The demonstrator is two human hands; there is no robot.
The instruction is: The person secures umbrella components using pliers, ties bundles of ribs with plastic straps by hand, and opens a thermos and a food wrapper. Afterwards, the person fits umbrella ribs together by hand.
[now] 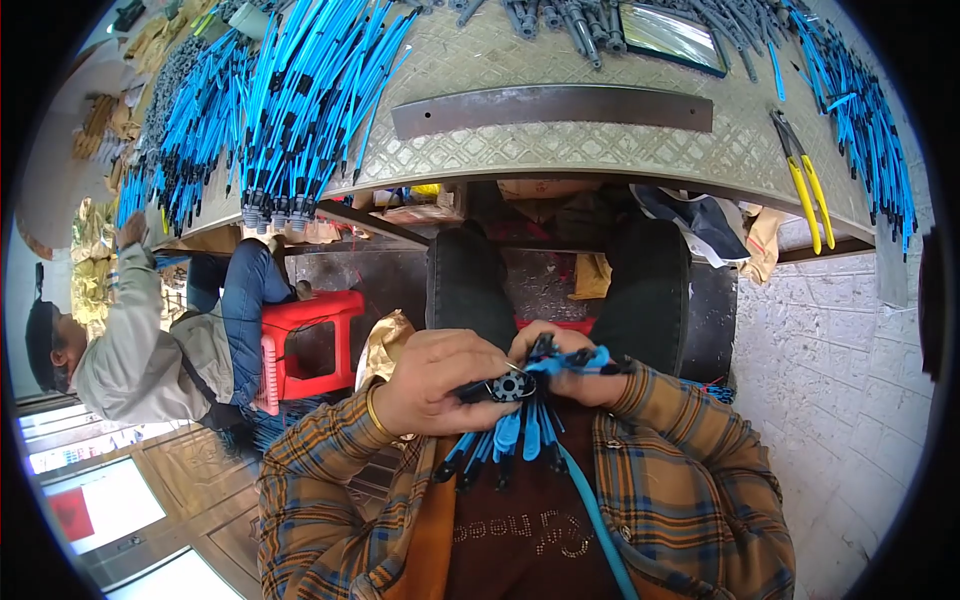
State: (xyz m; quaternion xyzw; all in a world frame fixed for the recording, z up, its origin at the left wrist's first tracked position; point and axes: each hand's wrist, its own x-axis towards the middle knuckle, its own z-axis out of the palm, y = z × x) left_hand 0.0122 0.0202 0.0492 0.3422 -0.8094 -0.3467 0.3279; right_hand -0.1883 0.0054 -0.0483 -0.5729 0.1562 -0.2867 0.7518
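In front of my chest, my left hand (440,385) closes round a black round piece (510,387) with several holes in its end face. Close beside it, my right hand (572,378) has its fingers curled round thin blue strips (592,358) with black parts among them; its fingertips are partly hidden. More blue strips (510,430) with black tips fan out below the hands, over my dark shirt. Whether these are joined to the black piece, I cannot tell.
Ahead is a workbench (600,150) with a metal bar (550,108), yellow-handled pliers (803,185) and heaps of blue strips (310,90). Grey ribbed parts (570,20) lie at its back. A person (140,350) sits at the left near a red stool (312,345). White brick wall (810,370) stands right.
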